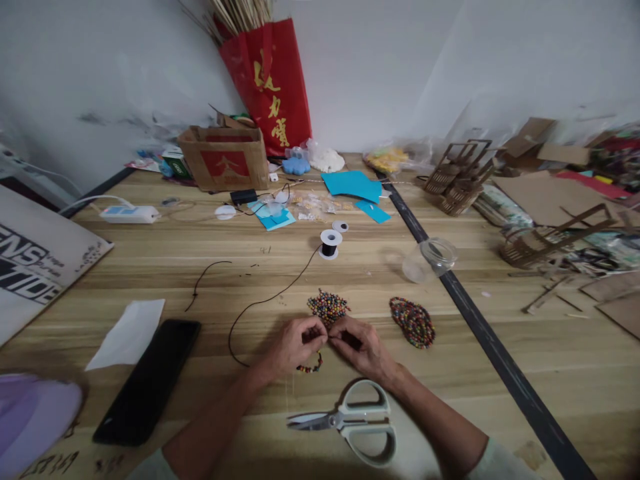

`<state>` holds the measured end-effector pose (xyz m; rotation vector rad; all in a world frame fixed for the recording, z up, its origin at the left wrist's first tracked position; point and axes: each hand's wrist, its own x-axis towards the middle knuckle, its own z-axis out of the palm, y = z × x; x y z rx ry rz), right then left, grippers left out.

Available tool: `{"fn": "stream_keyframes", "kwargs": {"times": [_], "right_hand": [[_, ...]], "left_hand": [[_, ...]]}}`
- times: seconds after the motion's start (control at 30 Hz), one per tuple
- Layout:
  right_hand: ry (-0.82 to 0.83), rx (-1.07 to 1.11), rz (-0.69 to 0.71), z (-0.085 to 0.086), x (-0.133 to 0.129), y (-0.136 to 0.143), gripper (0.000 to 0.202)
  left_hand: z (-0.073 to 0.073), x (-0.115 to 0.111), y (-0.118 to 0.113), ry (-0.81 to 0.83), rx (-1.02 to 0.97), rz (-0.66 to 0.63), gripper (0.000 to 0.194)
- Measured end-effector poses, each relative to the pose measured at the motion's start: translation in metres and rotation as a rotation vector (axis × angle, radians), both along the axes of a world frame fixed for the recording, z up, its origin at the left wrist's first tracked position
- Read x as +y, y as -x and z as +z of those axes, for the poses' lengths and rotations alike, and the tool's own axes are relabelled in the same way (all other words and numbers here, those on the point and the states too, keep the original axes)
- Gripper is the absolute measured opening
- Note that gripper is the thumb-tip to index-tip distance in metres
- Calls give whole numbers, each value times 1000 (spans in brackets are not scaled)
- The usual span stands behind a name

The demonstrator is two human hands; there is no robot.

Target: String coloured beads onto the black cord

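Observation:
My left hand (293, 347) is closed in a pinch, with a short string of colorful beads (316, 365) hanging below its fingers. My right hand (364, 348) is pinched too, its fingertips meeting the left ones; whatever sits between them is too small to make out. Just beyond the fingertips lies a pile of loose multicolored beads (327, 305). Black cord (260, 303) curves from a white spool (330, 245) and passes under my left hand. To the right rests a coil of strung beads (413, 323). Scissors (345, 419) with pale handles lie partly opened nearest me.
A black phone (147, 383) and white paper (127, 333) lie at left, near a cut cord piece (200, 283). A clear jar (430, 259) lies by the dark strip (480, 333). Blue cards (353, 185), a paper bag (225, 160) and small baskets (460, 180) stand farther back.

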<state>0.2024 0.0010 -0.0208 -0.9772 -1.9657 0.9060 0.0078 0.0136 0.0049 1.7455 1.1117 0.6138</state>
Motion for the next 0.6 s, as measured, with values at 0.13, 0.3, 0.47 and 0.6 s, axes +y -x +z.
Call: {"fn": "stream_keyframes", "kwargs": {"times": [0.13,0.3,0.47,0.6], "right_hand": [[51,10,-18,2,0,0,8],[103,35,-50,5,0,1,9],[112,49,-47,3,0,1,9],[122,44,-41,2,0,1,9]], "left_hand": [[2,0,0,5,11,9,8],[1,0,-1,6,-10,20,8],[-6,1,0,-7,-36,17,9],[-7,1,1,-11,-42,11,9]]}}
